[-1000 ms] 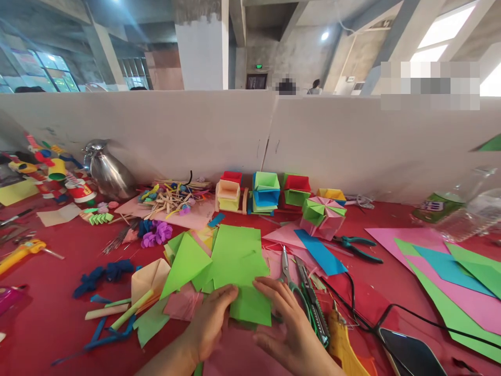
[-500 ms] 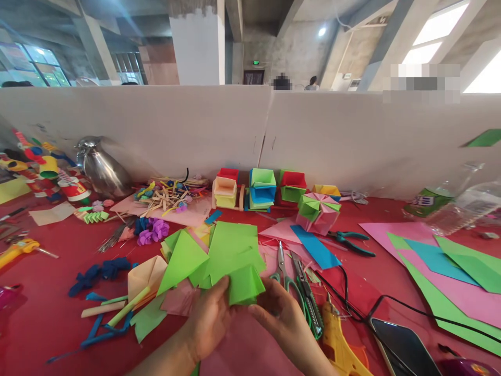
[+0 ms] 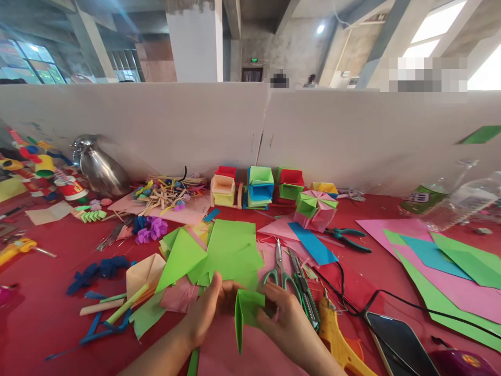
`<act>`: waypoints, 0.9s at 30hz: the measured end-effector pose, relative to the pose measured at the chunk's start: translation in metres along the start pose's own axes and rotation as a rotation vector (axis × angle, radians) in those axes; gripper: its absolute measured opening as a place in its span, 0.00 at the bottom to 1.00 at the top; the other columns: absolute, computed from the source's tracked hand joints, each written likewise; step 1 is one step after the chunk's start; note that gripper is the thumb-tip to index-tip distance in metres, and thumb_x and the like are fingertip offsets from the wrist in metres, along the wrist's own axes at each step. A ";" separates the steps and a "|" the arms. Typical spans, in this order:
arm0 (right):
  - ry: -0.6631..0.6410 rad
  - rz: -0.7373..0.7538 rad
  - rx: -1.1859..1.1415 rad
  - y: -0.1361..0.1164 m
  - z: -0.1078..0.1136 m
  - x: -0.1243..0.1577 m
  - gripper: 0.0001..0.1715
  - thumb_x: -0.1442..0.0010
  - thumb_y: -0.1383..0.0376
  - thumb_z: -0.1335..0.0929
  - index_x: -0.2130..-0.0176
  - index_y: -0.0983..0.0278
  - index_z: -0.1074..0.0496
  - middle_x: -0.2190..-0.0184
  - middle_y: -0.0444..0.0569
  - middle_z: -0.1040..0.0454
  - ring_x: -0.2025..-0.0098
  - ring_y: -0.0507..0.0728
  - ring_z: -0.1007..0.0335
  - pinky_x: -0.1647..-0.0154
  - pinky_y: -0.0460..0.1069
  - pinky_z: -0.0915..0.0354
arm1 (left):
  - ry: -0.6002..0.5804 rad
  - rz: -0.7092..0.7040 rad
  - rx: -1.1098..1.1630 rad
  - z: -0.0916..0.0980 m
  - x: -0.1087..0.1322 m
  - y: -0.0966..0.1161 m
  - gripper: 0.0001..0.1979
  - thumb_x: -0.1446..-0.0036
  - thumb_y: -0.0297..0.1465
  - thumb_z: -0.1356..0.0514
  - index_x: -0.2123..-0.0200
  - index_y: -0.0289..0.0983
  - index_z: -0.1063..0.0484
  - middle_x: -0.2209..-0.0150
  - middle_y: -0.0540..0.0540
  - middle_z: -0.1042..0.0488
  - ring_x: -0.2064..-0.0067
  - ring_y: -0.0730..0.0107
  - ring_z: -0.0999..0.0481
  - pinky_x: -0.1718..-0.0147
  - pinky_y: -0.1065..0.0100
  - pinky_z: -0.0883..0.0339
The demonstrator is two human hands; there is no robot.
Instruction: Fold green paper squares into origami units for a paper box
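Note:
A folded piece of green paper (image 3: 247, 308) is pinched at its right side by my right hand (image 3: 284, 318), thumb in front. Its left fold stands apart and points down. My left hand (image 3: 205, 313) is just left of it, thumb raised and apart from the fingers; the fingertips reach behind the paper, and whether they touch it is hidden. Green sheets (image 3: 235, 245) lie just beyond both hands, and pink paper (image 3: 242, 355) lies beneath them. Scissors (image 3: 279, 266) and a green utility knife (image 3: 303, 287) rest by my right hand.
A yellow glue gun (image 3: 336, 339), black cable and phone (image 3: 395, 344) lie at right, with pliers (image 3: 348, 237) farther back. Folded paper boxes (image 3: 260, 190) stand along the white partition (image 3: 156, 130). Left are paper scraps, a metal jug (image 3: 102, 167) and craft sticks (image 3: 166, 193).
The green paper has turned, so its folded edge now faces me and hangs lower. My left thumb has come off it, and my right hand now pinches it.

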State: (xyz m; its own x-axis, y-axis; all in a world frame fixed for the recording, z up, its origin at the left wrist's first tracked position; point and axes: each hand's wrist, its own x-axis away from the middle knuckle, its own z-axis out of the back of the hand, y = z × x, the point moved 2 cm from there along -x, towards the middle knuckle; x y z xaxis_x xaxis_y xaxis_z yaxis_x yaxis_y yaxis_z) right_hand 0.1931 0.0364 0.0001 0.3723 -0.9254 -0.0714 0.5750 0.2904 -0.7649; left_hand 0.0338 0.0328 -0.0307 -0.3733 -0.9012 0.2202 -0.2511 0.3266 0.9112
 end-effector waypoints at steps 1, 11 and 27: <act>0.002 0.010 0.049 0.001 -0.001 0.001 0.07 0.53 0.72 0.38 0.78 0.62 0.40 0.79 0.40 0.43 0.76 0.49 0.44 0.76 0.44 0.49 | -0.031 -0.010 -0.005 0.000 0.000 0.000 0.32 0.51 0.58 0.49 0.62 0.35 0.26 0.67 0.42 0.24 0.62 0.60 0.27 0.61 0.64 0.37; 0.094 0.051 -0.009 0.000 -0.001 0.001 0.11 0.45 0.68 0.38 0.77 0.62 0.44 0.77 0.41 0.44 0.75 0.51 0.44 0.74 0.44 0.46 | 0.102 0.015 -0.100 0.011 0.002 0.016 0.09 0.54 0.28 0.39 0.66 0.35 0.28 0.72 0.51 0.30 0.71 0.75 0.35 0.70 0.74 0.43; 0.066 -0.052 -0.156 0.002 0.005 -0.001 0.16 0.45 0.63 0.37 0.79 0.62 0.47 0.80 0.40 0.45 0.76 0.50 0.51 0.75 0.45 0.50 | 0.201 0.026 -0.537 0.013 0.007 0.039 0.14 0.55 0.34 0.39 0.81 0.36 0.42 0.80 0.56 0.48 0.76 0.77 0.51 0.78 0.73 0.55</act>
State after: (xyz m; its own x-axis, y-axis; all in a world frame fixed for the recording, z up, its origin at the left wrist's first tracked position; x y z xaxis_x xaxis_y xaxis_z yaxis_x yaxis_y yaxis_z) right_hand 0.1976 0.0387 0.0019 0.2930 -0.9538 -0.0670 0.4705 0.2049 -0.8583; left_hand 0.0101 0.0431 0.0018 -0.1830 -0.9483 0.2592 0.2644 0.2064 0.9421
